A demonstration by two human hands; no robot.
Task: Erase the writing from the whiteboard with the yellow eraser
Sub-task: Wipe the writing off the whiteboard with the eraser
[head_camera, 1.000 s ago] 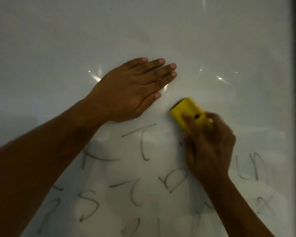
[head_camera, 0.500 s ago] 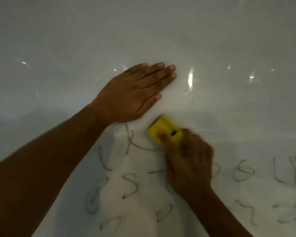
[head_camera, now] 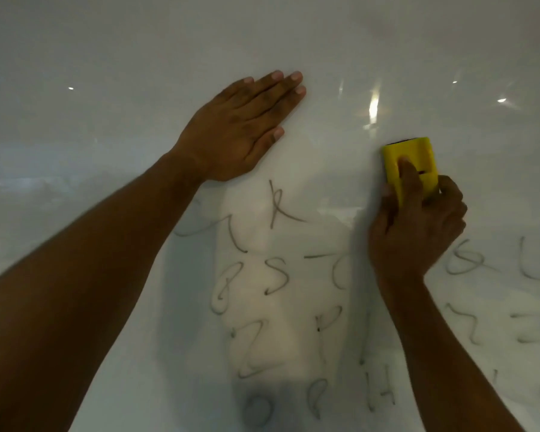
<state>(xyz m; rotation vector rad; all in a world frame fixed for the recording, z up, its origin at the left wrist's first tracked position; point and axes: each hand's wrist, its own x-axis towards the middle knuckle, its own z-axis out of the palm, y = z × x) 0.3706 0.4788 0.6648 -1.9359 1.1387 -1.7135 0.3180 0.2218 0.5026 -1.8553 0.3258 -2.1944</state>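
Since half a second ago, the yellow eraser [head_camera: 409,165] has been carried to the right and slightly up, from just below the left hand's fingertips to a spot well apart from that hand; the letters appear lower and further right in the view than before.

Almost the whole view is filled by the whiteboard [head_camera: 106,73], whose upper part is seen bare and glossy, with several small bright glints of light across it. Dark handwritten letters [head_camera: 278,275] are spread over the lower half: a "k" is seen just below the left hand, an "S" and a dashed stroke below that, and further rows down to an "O", a "P" and an "H" near the bottom edge. More letters are seen at the right, partly blurred and hard to read.

The left forearm is stretched in from the lower left, and the left hand [head_camera: 240,129] is laid flat against the board with the fingers straight and held together, nothing being held.

The right hand [head_camera: 415,226] is raised from the lower right and is closed around the eraser, one finger being pressed along its yellow back and the others wrapped at its right edge. The eraser is held against the board above the written rows, right of the "k", with a dark strip visible along its top edge.
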